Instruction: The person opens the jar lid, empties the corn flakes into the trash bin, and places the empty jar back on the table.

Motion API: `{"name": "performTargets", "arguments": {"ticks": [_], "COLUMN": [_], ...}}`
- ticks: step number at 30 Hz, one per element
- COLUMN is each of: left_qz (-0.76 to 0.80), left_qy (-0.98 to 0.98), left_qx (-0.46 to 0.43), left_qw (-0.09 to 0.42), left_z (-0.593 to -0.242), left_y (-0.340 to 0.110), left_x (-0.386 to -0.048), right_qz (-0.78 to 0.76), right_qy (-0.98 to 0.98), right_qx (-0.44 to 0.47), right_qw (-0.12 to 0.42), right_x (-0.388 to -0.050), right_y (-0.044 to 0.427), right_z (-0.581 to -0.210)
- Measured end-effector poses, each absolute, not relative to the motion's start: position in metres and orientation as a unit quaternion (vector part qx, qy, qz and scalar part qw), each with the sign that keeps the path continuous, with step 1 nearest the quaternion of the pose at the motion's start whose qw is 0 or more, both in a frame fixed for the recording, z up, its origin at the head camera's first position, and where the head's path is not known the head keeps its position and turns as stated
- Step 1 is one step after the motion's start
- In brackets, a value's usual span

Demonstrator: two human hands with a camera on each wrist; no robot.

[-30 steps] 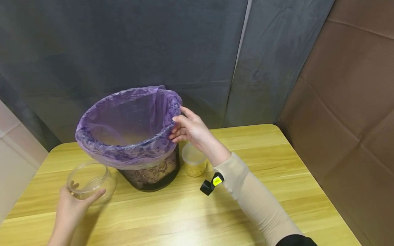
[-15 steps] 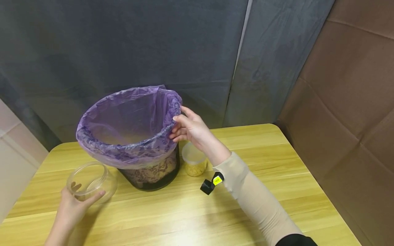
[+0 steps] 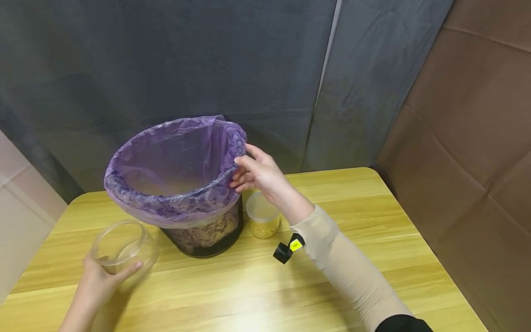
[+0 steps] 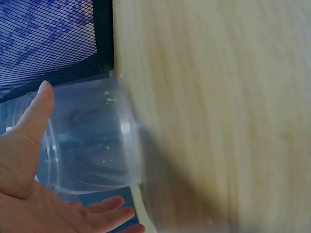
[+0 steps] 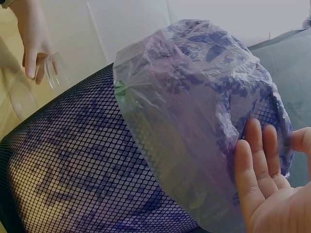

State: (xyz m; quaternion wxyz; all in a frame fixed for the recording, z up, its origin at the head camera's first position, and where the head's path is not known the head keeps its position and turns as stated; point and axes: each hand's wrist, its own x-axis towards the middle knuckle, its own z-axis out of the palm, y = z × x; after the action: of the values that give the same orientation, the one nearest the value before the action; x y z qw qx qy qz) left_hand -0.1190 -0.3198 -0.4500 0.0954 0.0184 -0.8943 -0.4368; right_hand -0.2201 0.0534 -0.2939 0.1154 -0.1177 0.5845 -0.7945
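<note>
In the head view a wastebasket (image 3: 203, 237) of dark mesh stands left of centre, its rim covered by a purple bag (image 3: 178, 210). My right hand (image 3: 263, 177) holds the rim's right side, thumb on top and fingers against the outer fold. The right wrist view shows three nearly straight fingers on the bag (image 5: 175, 97). At the lower left, my left hand (image 3: 99, 281) is spread around a clear wide-mouthed jar (image 3: 143, 251) on the table. Its fingers look straight and loose in the left wrist view. Small pale bits cling inside the jar (image 4: 87, 141).
Right of the wastebasket, partly behind my right hand, stands a lidded tub (image 3: 265, 226) of yellow pieces. The wooden table (image 3: 365, 230) has grey cloth (image 3: 186, 55) behind it and brown cloth (image 3: 469, 161) to its right. A black device (image 3: 283, 252) hangs at my right wrist.
My left fingers have sunk lower behind the jar, and the hand has shifted slightly. The right hand stays at the wastebasket's rim.
</note>
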Motion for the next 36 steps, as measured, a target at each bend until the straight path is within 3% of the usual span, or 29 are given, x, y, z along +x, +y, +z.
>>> {"name": "performTargets", "arguments": {"ticks": [4, 9, 19, 36], "left_qz": [-0.417, -0.384, -0.317, -0.232], "left_qy": [-0.904, -0.917, -0.941, -0.969], "left_qx": [0.039, 0.099, 0.101, 0.009], "left_qw": [0.086, 0.029, 0.062, 0.088], "left_z": [-0.444, -0.430, -0.402, -0.374], "left_y": [-0.319, -0.317, -0.305, -0.269], "left_x": [-0.115, -0.103, -0.084, -0.064], "right_qz": [-0.794, -0.789, -0.775, -0.615], "right_qy": [0.587, 0.595, 0.614, 0.762], "right_qx": [-0.121, -0.123, -0.142, -0.199], "right_qw": [0.107, 0.089, 0.050, -0.046], "right_x": [-0.218, -0.216, -0.213, -0.200], "right_y": [0.054, 0.055, 0.069, 0.094], "right_z": [-0.294, -0.296, -0.297, -0.301]}}
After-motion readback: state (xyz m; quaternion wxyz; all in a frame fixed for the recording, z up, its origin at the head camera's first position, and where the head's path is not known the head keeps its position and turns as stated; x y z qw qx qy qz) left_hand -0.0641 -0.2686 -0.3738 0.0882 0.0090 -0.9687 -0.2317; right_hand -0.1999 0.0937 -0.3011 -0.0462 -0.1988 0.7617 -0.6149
